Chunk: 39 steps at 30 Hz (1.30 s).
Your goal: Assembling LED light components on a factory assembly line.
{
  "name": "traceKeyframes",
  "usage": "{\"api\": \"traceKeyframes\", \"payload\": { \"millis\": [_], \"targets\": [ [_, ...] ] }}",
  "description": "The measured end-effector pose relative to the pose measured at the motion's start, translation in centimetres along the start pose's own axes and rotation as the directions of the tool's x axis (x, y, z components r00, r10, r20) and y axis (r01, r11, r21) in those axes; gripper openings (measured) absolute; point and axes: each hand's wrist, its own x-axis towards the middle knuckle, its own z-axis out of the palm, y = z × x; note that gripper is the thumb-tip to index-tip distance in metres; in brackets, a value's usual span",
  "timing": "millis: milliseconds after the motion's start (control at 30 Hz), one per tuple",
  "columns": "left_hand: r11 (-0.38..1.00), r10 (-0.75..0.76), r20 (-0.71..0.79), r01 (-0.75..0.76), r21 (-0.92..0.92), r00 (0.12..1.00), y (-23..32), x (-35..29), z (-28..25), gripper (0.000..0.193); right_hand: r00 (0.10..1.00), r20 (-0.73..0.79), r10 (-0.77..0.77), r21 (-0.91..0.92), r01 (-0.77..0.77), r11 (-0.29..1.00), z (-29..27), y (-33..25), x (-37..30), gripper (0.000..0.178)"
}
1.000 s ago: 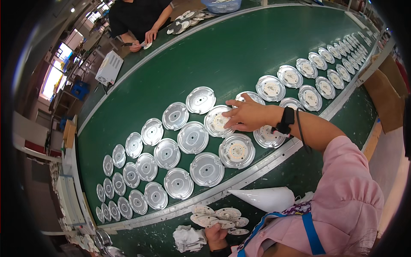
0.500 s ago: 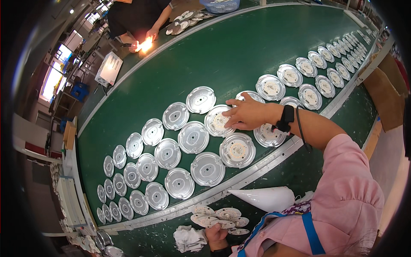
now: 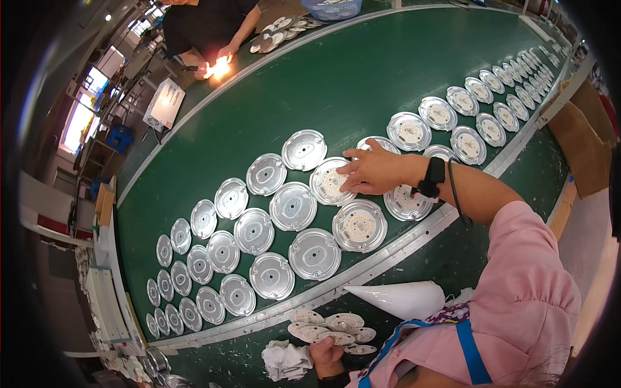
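Observation:
My left hand (image 3: 327, 353), low in the view, is closed around a bunch of white round LED boards (image 3: 334, 328), fanned out over one another. Stretched out over the table, my right hand (image 3: 372, 169) has its fingers spread. Its fingertips touch a white LED board (image 3: 331, 183) lying in the middle of a silver round metal plate (image 3: 315, 194). The palm and wrist partly cover neighbouring plates. Just in front, another silver plate (image 3: 380, 240) carries a board at its centre. Plates further left, such as this bare plate (image 3: 293, 205), show only a central hole.
Rows of plates cover the green table (image 3: 336, 71); those on the right carry boards (image 3: 438, 115). A white cone (image 3: 401, 299) and a crumpled white cloth (image 3: 286, 361) lie on the near side of a metal rail (image 3: 388, 260). Across the table, a co-worker's hands (image 3: 226, 52) are beside a bright glow.

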Motion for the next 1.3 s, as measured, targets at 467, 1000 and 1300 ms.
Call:
{"api": "traceKeyframes", "payload": {
  "millis": [467,1000,1300],
  "targets": [
    [0.999,-0.011,0.11,0.007,0.037,0.994,1.2,0.3,-0.1,0.061,0.952,-0.305,-0.02,-0.013,0.017,1.0,-1.9,-3.4,-4.6,0.025],
    [0.766,-0.504,0.77,0.614,0.191,0.39,-8.1,9.4,5.6,0.049,0.353,-0.841,0.41,0.211,-0.483,0.85,2.0,-17.4,-39.7,0.021],
    [0.64,-0.725,0.664,0.535,0.551,0.184,-27.2,5.6,19.0,0.048,-0.154,-0.967,0.203,0.207,-0.014,0.978,-3.7,-18.2,-41.4,0.02]
  ]
}}
